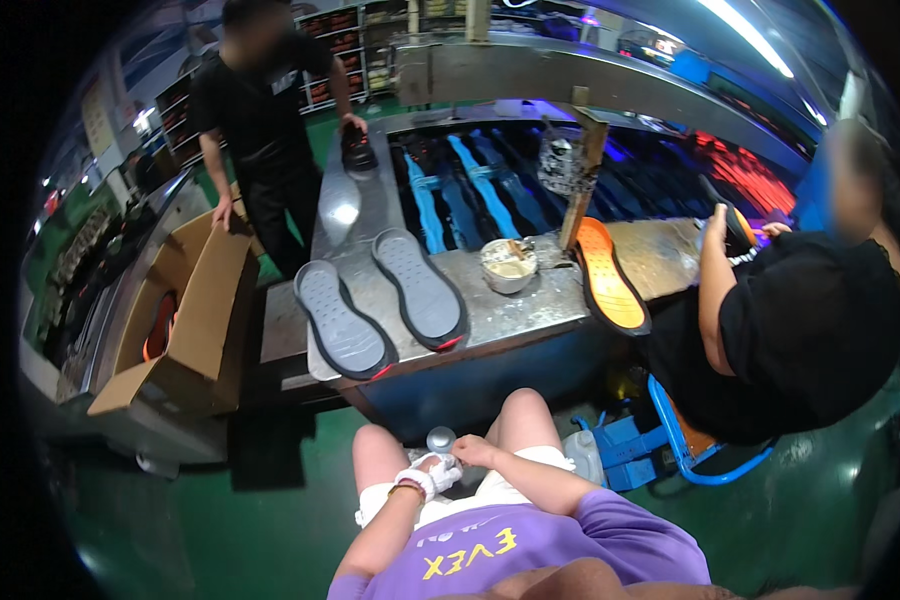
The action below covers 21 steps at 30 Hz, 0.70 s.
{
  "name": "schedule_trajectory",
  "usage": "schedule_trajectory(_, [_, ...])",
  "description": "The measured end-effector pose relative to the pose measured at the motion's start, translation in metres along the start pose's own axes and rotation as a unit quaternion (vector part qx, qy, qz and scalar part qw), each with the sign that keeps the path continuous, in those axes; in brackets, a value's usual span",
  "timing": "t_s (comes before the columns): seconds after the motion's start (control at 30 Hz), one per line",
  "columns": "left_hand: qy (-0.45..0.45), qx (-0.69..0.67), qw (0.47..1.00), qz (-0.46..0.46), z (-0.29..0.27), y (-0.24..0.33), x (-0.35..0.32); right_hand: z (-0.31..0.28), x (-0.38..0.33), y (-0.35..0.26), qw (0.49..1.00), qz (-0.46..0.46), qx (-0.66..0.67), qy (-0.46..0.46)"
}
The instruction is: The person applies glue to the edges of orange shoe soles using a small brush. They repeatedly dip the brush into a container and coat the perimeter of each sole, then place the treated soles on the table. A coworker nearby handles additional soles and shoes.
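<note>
Resting in the lap, both hands close together around a white cloth.

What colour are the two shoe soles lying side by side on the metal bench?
The two shoe soles are grey with black rims, seen in the head view.

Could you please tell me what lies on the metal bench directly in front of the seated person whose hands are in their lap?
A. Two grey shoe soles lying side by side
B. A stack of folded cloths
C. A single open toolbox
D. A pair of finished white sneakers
A: two grey shoe soles lie side by side on the metal bench, beyond the left hand and right hand.
</note>
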State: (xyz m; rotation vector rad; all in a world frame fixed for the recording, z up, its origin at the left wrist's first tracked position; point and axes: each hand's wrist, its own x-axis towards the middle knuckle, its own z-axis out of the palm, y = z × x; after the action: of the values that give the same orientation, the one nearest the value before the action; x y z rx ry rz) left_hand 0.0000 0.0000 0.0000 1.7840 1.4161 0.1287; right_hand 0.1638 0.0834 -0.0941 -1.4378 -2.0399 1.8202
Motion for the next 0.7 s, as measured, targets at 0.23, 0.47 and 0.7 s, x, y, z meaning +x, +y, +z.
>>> schedule_trajectory(0.23, [0.053,-0.077,0.994,-0.059,0.015,-0.042,0.012,-0.005,0.002,-0.002,0.998,-0.043,-0.017,0.042])
schedule_trajectory(0.47, [0.050,-0.157,0.984,-0.072,0.048,-0.080,0.044,-0.090,-0.040,-0.021,0.862,-0.208,0.344,0.309])
schedule_trajectory(0.7, [0.031,-0.173,0.982,-0.071,0.050,-0.078,0.049,-0.248,-0.134,-0.020,0.621,-0.333,0.540,0.460])
